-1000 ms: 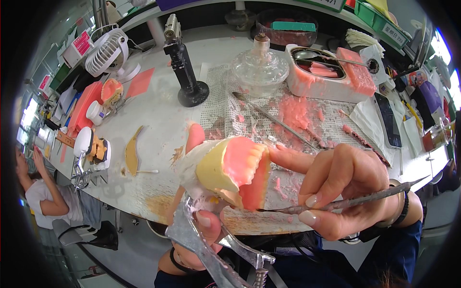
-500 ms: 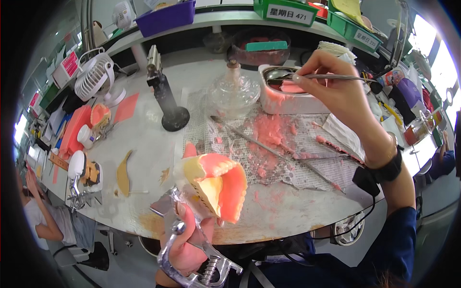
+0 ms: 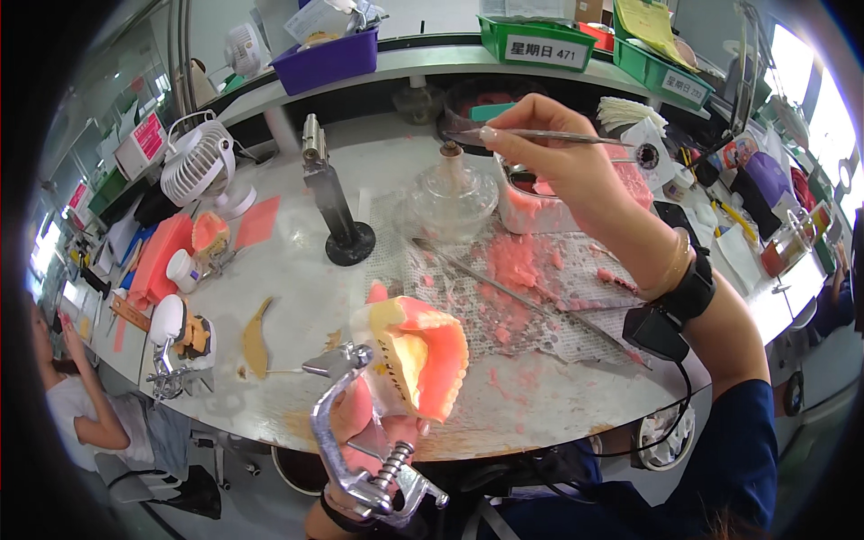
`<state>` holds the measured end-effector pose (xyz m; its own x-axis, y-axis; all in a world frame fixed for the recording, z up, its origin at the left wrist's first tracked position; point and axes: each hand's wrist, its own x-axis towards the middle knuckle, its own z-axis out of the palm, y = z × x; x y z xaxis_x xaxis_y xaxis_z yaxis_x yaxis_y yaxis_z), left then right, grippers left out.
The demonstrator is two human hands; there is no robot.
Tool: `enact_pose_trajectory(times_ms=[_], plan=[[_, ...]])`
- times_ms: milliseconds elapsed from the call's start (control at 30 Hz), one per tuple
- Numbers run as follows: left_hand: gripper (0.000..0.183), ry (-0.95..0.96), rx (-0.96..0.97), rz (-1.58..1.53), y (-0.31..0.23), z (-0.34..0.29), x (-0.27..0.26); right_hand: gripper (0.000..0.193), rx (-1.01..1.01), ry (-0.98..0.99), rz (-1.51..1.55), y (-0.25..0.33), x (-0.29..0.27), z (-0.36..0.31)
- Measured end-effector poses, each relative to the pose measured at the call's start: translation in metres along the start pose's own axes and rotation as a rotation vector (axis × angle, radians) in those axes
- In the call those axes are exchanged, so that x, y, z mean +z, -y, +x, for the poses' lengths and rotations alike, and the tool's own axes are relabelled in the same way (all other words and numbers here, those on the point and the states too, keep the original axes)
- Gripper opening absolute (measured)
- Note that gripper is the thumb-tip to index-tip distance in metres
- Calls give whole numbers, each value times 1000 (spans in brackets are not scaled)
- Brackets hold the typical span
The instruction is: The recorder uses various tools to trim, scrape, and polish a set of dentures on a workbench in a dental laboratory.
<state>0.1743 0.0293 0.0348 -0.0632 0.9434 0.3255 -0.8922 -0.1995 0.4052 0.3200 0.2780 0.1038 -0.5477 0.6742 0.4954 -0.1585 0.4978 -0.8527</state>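
My left hand (image 3: pixel 353 412) is closed around a metal dental articulator (image 3: pixel 326 423), partly hidden behind it. Mounted on this is a cream plaster model (image 3: pixel 385 346) with a pink wax denture base (image 3: pixel 438 355) and a row of teeth along its rim. Between thumb and fingers, my right hand (image 3: pixel 562 148) pinches a thin metal wax spatula (image 3: pixel 580 138). The spatula's far end is just above the wick of a glass spirit lamp (image 3: pixel 454 202); no flame can be made out. Below my right hand stands a wax-smeared white tray (image 3: pixel 535 219) with pink wax.
Wax-spattered paper (image 3: pixel 477 297) bears a long metal tool (image 3: pixel 486 281). A black-based torch (image 3: pixel 335 202) stands left of the lamp. Farther left are a white fan (image 3: pixel 200 166), pink wax sheets (image 3: pixel 162 256) and another articulator (image 3: pixel 175 346). A cable hangs from my right wrist device (image 3: pixel 664 331).
My right hand has moved the spatula from over the wax tray leftward to the lamp's wick. The model in my left hand has turned slightly, with the articulator's frame swung more into view.
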Motion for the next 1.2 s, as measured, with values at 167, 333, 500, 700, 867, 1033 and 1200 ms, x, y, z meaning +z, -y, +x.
enact_pose_trajectory(times_ms=[167, 333, 500, 700, 867, 1033, 1200], plan=[[94, -299, -12, 195, -2, 1, 6, 19, 189, -12, 133, 24, 11, -20], [81, -262, -26, 94, -1, -5, 4, 18, 28, 118, 170, 62, 25, -83], [82, -315, 24, -76, 0, -6, 9, 28, -337, 402, -31, 74, 35, -116], [85, -270, -103, 316, -2, -6, 15, 28, -386, 462, -238, 77, 36, -120], [87, -263, -77, 219, 0, -6, 13, 26, -397, 468, -293, 77, 37, -123], [87, -301, -60, 261, 4, -6, 18, 25, -423, 458, -339, 76, 39, -125], [88, -284, -87, 382, 1, -3, 22, 25, -433, 454, -364, 78, 41, -126]])
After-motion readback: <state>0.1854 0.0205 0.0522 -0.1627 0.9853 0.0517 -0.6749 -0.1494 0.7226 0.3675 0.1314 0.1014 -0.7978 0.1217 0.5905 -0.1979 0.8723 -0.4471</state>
